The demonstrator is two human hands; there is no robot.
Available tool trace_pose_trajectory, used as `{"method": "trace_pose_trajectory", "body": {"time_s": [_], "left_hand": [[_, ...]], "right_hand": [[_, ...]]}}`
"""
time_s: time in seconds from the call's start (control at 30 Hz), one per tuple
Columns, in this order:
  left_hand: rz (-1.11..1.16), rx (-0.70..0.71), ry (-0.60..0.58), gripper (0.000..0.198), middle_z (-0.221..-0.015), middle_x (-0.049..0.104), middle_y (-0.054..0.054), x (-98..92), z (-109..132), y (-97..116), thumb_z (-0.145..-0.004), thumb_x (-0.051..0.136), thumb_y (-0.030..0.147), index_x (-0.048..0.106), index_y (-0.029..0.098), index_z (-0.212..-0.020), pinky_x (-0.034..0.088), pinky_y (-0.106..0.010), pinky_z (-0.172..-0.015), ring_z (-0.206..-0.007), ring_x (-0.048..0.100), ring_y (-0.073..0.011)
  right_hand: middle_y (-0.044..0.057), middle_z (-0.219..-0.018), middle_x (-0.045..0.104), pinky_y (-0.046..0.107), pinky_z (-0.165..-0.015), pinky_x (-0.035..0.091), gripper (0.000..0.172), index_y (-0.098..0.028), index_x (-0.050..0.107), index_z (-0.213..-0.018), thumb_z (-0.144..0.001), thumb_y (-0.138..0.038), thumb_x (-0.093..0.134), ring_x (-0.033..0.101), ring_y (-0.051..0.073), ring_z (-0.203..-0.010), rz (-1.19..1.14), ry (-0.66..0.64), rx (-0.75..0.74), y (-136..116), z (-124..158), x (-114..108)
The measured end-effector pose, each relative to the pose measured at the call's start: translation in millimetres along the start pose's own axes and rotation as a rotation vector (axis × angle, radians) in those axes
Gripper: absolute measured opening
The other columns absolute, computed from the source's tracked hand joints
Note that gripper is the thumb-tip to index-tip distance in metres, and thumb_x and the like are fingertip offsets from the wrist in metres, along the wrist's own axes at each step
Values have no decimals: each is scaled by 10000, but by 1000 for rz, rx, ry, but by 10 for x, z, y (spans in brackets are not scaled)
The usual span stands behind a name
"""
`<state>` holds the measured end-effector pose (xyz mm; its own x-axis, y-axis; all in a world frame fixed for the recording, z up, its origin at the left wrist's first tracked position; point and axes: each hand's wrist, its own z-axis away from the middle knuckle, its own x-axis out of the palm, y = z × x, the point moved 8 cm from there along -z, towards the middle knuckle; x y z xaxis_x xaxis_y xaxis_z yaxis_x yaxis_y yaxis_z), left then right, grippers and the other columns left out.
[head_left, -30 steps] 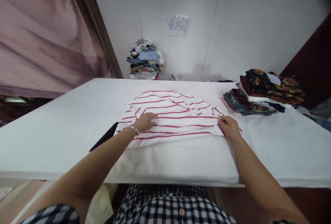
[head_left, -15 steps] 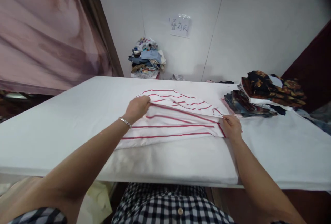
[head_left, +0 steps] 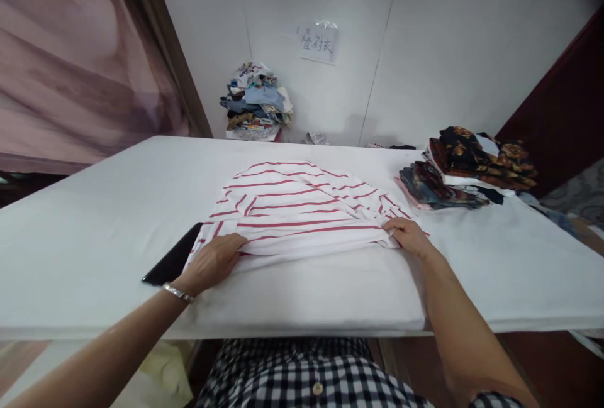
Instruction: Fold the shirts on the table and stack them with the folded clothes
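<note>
A white shirt with red stripes (head_left: 292, 204) lies spread on the white-covered table, its near edge folded over. My left hand (head_left: 217, 261), with a silver bracelet at the wrist, is closed on the shirt's near left edge. At the near right edge, my right hand (head_left: 406, 236) pinches the fabric between thumb and fingers. A flat black item (head_left: 174, 257) sticks out from under the shirt on the left, beside my left hand; the rest of it is hidden.
Folded clothes (head_left: 481, 159) are stacked at the table's right back. Another tall pile of clothes (head_left: 257, 103) stands behind the far edge. A paper sign (head_left: 318, 42) is on the wall. A pink curtain (head_left: 80, 62) hangs at the left. The white table (head_left: 85, 226) reaches both sides.
My left hand has moved down and left, my right hand slightly down, with the shirt's edge brought toward me and lowered. The black item has come into sight.
</note>
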<state>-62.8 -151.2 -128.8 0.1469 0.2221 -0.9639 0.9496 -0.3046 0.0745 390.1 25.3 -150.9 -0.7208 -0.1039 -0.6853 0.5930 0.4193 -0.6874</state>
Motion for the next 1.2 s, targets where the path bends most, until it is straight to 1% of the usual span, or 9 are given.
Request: {"method": "trace_pose_trajectory", "body": {"time_s": [0.13,0.23,0.4,0.57,0.7,0.83,0.93,1.07,1.2], "left_hand": [[77,-43,-99,257,-957,679,-42,-78,-58,-5,-809,419,165,623,231,-949,491,-321,-796,-896,646,-207],[169,-148,-143,216,-957,690,-19,-131,-88,-64,-847,478,321,631,247,-980,502,-288,-731,-826,649,-188],[156,-171,69,402,-1173,656,-96,-119,-68,-201,-865,478,527,646,216,-1057,482,-390,-942,-1070,613,-257],[116,-168,44,325,-1124,676,-78,37,-24,-270,-878,485,460,668,229,-1016,504,-443,-929,-1058,621,-260],[177,-228,98,316,-1113,681,-68,-84,-123,-334,-884,474,455,675,229,-977,534,-396,-901,-1014,646,-237],[131,-209,167,319,-1185,659,-94,-164,-301,-350,-903,460,403,657,205,-1058,507,-415,-961,-1111,609,-245],[39,-170,158,355,-1302,595,-129,-79,-397,-311,-895,490,358,606,181,-1180,465,-454,-1014,-1225,539,-270],[-93,-120,78,409,-1440,476,-112,61,-503,-234,-874,546,351,568,206,-1255,340,-522,-1104,-1359,389,-308],[-174,-260,-40,362,-1229,635,-150,-4,-541,-365,-870,560,412,640,166,-1124,372,-554,-1018,-1162,558,-341]], "right_hand": [[54,-878,728,342,-820,479,247,-202,728,-798,-763,-296,503,648,225,-858,10,75,59,-26,52,-88],[56,-857,708,337,-815,466,261,-200,712,-802,-823,-362,509,628,216,-848,116,151,-17,-160,60,-108],[57,-832,679,334,-781,472,210,-199,687,-790,-825,-322,520,609,211,-825,246,28,-122,-323,17,89],[98,-960,710,408,-883,472,256,-201,708,-866,-879,-315,479,632,246,-933,327,158,-246,-520,3,103],[129,-1220,647,448,-987,453,335,-192,704,-1078,-894,-369,487,592,273,-1131,382,23,-264,-523,10,391],[143,-1264,625,492,-1009,444,391,-180,701,-1119,-884,-405,485,576,302,-1171,412,-65,-210,-418,-15,491],[113,-1192,672,507,-1021,431,345,-215,723,-1049,-873,-403,493,585,303,-1158,366,-33,-202,-478,-191,395],[92,-1164,686,437,-936,499,330,-230,709,-1042,-869,-381,472,613,271,-1110,235,-2,-162,-757,-706,403],[77,-1122,701,380,-886,509,311,-221,712,-996,-845,-335,466,639,248,-1045,158,-85,-130,-1018,-1311,765]]}}
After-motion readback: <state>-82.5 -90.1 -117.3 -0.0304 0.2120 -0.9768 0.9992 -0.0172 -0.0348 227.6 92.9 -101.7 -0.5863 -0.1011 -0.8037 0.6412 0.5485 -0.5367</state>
